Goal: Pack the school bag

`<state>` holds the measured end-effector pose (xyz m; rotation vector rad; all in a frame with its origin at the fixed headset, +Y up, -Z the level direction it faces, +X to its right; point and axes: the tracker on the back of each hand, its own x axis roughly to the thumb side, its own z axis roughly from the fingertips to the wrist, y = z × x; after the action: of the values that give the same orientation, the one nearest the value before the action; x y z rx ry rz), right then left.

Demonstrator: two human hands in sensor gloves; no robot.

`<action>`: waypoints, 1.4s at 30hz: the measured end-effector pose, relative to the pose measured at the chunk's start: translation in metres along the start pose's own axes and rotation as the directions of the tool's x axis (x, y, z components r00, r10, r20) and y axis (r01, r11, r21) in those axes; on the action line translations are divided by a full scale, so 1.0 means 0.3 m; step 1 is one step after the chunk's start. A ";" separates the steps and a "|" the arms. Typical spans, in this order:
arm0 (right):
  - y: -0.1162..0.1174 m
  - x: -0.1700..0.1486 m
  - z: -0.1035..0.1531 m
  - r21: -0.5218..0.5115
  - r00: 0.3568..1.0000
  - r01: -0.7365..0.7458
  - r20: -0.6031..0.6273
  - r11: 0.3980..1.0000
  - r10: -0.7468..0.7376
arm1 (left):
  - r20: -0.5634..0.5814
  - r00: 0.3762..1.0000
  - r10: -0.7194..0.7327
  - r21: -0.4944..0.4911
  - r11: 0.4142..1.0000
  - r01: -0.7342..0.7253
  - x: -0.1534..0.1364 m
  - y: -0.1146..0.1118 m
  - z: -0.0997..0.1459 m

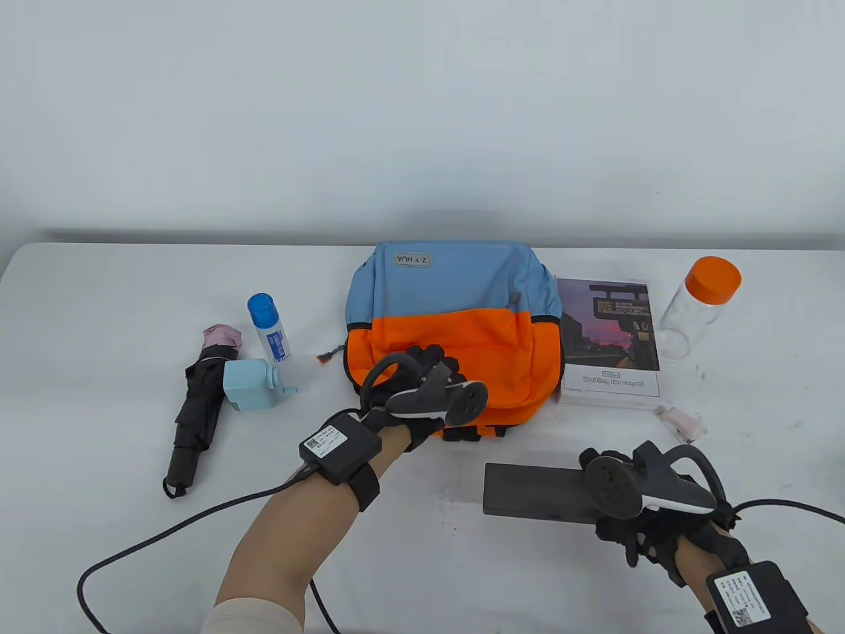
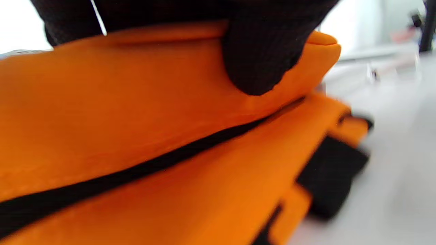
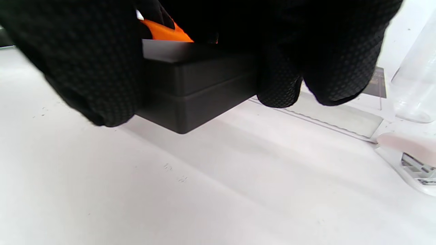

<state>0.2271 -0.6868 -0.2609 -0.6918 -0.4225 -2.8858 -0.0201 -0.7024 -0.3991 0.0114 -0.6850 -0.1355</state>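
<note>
1. One school bag [image 1: 455,330], blue over orange, lies flat at the centre of the desk [image 1: 119,290].
2. One each around it: black umbrella [image 1: 198,403], blue box [image 1: 254,386] and blue-capped tube [image 1: 267,327] at nine o'clock; book [image 1: 610,340] and orange-lidded jar [image 1: 700,300] at three o'clock.
3. The left hand [image 1: 422,389] grips the bag's orange fabric; the left wrist view shows a fingertip [image 2: 259,64] pressing an orange fold above a black zip line.
4. The right hand [image 1: 634,502] pinches one black case [image 1: 535,492] at five o'clock; the right wrist view shows it lifted off the desk, plus a pale stapler [image 3: 408,156].
</note>
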 end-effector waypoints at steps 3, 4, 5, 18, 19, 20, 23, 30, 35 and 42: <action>-0.040 0.002 -0.020 -0.068 0.999 0.033 0.015 0.997 -0.032 | -0.040 0.993 0.112 0.078 0.991 -0.109 -0.058 0.145 0.018; -0.051 0.008 -0.028 -0.085 0.999 0.048 0.025 0.995 -0.046 | -0.048 0.992 0.118 0.102 0.988 -0.113 -0.069 0.180 0.024; -0.066 0.018 -0.044 -0.096 0.997 0.073 0.039 0.993 -0.070 | -0.058 0.991 0.120 0.134 0.985 -0.111 -0.084 0.235 0.033; -0.133 0.223 -0.470 -0.261 0.999 -0.017 -0.044 0.965 0.005 | -0.086 0.968 0.237 0.275 0.939 -0.206 -0.113 0.528 0.158; -0.126 0.229 -0.507 -0.255 0.997 -0.028 -0.072 0.966 0.010 | -0.084 0.969 0.234 0.280 0.938 -0.202 -0.107 0.533 0.166; -0.117 0.234 -0.542 -0.223 0.988 -0.028 -0.154 0.974 -0.006 | -0.089 0.972 0.216 0.282 0.942 -0.183 -0.098 0.537 0.175; -0.113 0.243 -0.581 -0.246 0.971 -0.040 -0.240 0.968 -0.021 | -0.107 0.979 0.173 0.268 0.953 -0.139 -0.091 0.538 0.189; -0.173 0.240 -0.458 -0.197 0.998 -0.054 -0.022 0.979 0.051 | -0.136 0.970 0.201 0.267 0.950 -0.159 -0.127 0.521 0.179; -0.208 0.136 -0.325 -0.121 0.992 0.076 -0.091 0.990 -0.087 | -0.148 0.969 0.200 0.267 0.951 -0.156 -0.134 0.514 0.176; -0.229 -0.173 -0.256 -0.080 0.872 0.238 -0.420 0.968 -0.249 | -0.160 0.964 0.211 0.264 0.950 -0.164 -0.152 0.519 0.182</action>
<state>0.2267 -0.6410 -0.3667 0.0136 -0.4371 -3.1581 -0.0707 -0.5405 -0.3769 0.1969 -0.5080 0.1357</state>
